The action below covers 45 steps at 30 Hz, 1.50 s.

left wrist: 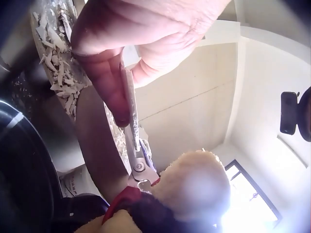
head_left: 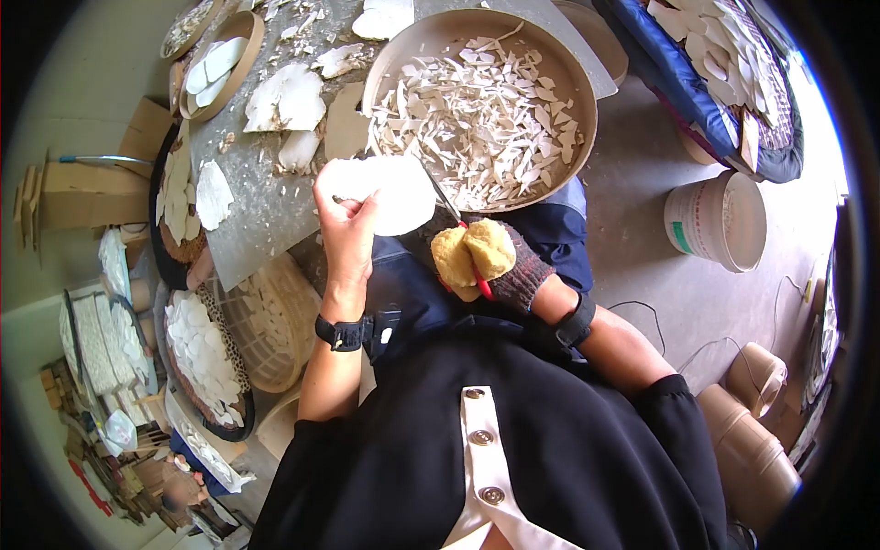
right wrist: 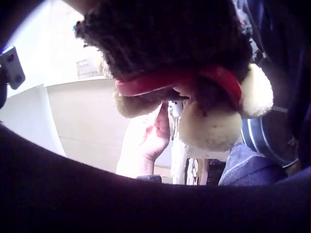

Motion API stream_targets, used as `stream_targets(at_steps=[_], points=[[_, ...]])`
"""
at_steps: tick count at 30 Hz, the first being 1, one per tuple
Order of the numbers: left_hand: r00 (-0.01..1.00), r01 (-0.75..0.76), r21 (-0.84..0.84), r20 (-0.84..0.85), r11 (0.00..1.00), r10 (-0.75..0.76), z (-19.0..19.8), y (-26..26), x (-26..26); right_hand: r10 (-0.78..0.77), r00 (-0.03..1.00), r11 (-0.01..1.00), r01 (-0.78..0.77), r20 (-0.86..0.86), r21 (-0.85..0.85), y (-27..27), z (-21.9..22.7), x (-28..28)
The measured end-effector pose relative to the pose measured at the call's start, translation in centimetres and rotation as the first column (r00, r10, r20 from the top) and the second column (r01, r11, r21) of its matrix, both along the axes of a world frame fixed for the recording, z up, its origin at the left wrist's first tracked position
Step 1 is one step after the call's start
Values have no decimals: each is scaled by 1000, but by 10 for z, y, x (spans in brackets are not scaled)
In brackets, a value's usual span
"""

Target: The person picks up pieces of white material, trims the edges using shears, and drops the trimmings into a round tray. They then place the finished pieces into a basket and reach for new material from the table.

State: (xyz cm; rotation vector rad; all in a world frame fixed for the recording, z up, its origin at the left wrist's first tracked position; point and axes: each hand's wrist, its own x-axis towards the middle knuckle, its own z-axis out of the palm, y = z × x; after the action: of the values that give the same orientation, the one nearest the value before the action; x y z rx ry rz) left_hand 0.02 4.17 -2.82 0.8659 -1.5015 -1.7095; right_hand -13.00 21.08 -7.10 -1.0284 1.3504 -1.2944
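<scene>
A: Starting at the left, what has hold of what?

B: The left hand pinches a flat white piece by its near left edge. The piece is held up off the surface, just in front of the round tray of white scraps.

A: How would it handle?

B: Light and stiff, I'd judge: it juts from the pinch without visible sag, and the left wrist view shows a thin edge. Probably brittle, going by the jagged scraps. I'd take it by that left margin, flat between thumb and fingers, well away from the blades.

A: And further right?

B: The scissors, at the piece's right side, their red handles gripped in the gloved right hand, with yellow pads over the fingers.

A: What can't you make out?

B: The left fingers behind the piece are hidden from the head view. Glare washes out its face, so any crack is lost. Whether the blades bite its edge, I cannot tell. Glove and pads cover most of the right fingers, and a dark shape cuts off the bottom of the right wrist view.
</scene>
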Motion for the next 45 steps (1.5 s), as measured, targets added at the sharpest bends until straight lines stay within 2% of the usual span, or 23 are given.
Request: stream_targets(at_steps=[3,5,7,10,11,12,15,16,17,18,19,22,23,25,26,29,35,36,37,38,42,44,45], points=[[997,83,-25,9,996,-83,4,-1,2,-47,999,989,48,8,-140,-7,-19,7],[985,168,-11,37,986,-168,11,-1,3,-26,944,985,79,327,-150,-7,-22,10],[960,263,28,95,964,-264,21,-1,5,20,597,998,35,802,-51,-3,-10,9],[997,73,-13,-37,997,-74,20,7,0,92,814,996,-67,574,-65,-1,-14,4],[999,-31,-137,-15,990,29,10,8,2,94,871,996,-82,483,-46,-2,-14,4],[998,-58,-128,-32,990,55,2,10,2,69,973,995,-52,218,-82,-5,-6,7],[996,-84,-130,-43,988,79,-8,14,-2,37,998,999,-36,59,-20,-3,5,9],[996,-70,-107,-56,992,64,-7,12,-3,37,920,982,-107,-390,-159,-4,9,5],[996,-57,-87,-70,995,51,-6,10,-4,43,993,991,-56,-106,-123,-4,8,7],[996,-38,-55,-82,998,34,-3,9,-3,31,982,997,-17,187,-74,-3,6,12],[995,-17,-23,-94,1000,15,0,7,-3,0,886,1000,7,463,-14,-4,3,15],[996,63,-3,-56,998,-63,-1,7,-1,93,979,992,-76,182,-96,-10,-21,5],[995,94,-6,-28,996,-95,-2,8,0,81,997,991,-81,-5,-111,-12,-17,4],[995,90,37,-41,995,-89,0,11,-1,46,928,986,-101,-369,-130,-12,-9,2],[994,90,68,-63,994,-86,0,12,-2,50,999,999,-50,-2,-8,-11,-13,5],[993,90,110,-89,990,-81,4,15,-4,5,975,999,6,224,-50,-8,-15,10],[990,94,168,-124,981,-73,15,20,-1,5,883,997,30,470,-67,-7,-7,13],[989,98,196,-130,976,-73,17,21,0,-9,984,991,32,177,-130,-7,-9,12],[990,123,170,-95,978,-108,14,22,3,-40,990,982,14,-132,-190,-8,-10,10],[988,149,144,-59,978,-142,9,23,5,-85,901,970,-23,-426,-241,-8,-11,8],[982,183,198,7,963,-188,9,26,11,-29,999,995,26,-30,-97,-6,-16,10],[978,202,226,10,953,-210,9,24,12,-24,996,999,26,85,-25,-4,-19,9],[974,216,228,16,949,-226,11,22,12,-16,1000,999,15,-14,-50,-3,-16,8]])
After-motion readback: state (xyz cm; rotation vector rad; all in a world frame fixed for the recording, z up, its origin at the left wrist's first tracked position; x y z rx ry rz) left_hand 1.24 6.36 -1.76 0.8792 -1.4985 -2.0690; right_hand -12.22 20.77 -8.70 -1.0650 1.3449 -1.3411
